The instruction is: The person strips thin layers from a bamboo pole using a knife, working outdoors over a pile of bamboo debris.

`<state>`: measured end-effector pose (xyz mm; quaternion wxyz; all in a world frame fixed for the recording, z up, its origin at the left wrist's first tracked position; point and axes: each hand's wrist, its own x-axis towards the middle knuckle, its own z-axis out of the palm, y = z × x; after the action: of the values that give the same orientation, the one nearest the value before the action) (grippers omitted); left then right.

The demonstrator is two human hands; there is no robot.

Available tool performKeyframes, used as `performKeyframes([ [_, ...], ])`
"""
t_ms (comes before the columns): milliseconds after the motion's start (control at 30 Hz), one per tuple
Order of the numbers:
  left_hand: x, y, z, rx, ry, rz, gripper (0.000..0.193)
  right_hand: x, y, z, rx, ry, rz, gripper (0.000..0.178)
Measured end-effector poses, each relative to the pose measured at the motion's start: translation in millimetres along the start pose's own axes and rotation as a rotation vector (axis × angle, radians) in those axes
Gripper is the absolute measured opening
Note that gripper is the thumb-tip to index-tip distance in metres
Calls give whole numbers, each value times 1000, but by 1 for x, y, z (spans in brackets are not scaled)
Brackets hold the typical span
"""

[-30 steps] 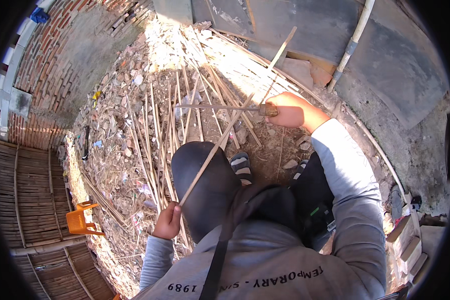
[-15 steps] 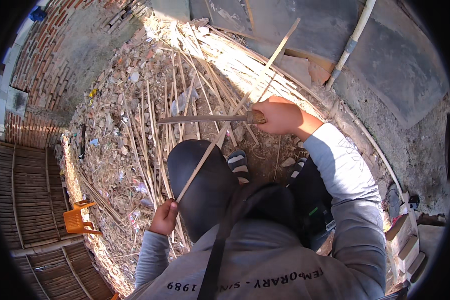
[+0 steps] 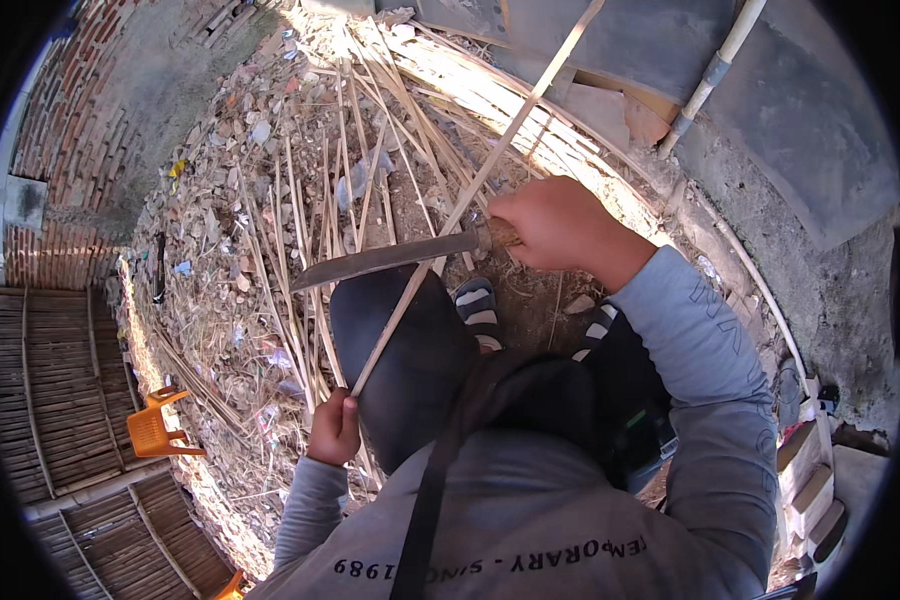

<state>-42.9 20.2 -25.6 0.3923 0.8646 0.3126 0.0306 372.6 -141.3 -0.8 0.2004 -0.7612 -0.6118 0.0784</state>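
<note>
My right hand (image 3: 560, 232) is closed around the wooden handle of a machete (image 3: 385, 262). The broad, dark blade points left and crosses over a long pale bamboo strip (image 3: 510, 130) near its middle. Pinched in my left hand (image 3: 334, 430) is the near end of that strip, beside my left knee. From there the strip slants up and to the right, past my right fist, toward the far wall. Whether the blade touches the strip, I cannot tell.
More bamboo strips (image 3: 295, 215) lie scattered over rubble and litter ahead and left. An orange plastic chair (image 3: 152, 428) stands by woven bamboo panels (image 3: 50, 390) at the left. A pale pole (image 3: 715, 75) leans at the far right, near the grey wall (image 3: 805, 130).
The machete has tilted, its tip dropping toward me and more of the blade's flat side showing. The strip's far end has shifted up in the picture. Both hands keep their holds.
</note>
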Motion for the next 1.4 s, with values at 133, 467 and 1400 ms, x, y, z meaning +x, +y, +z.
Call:
performKeyframes([
  [133,5,6,-3,22,-24,5,42,-5,37,-9,83,-35,170,21],
  [467,6,7,-3,39,8,5,40,-6,79,13,144,29,275,23],
  [1400,-2,21,-8,340,190,214,11,-16,80,-7,49,345,224,31],
])
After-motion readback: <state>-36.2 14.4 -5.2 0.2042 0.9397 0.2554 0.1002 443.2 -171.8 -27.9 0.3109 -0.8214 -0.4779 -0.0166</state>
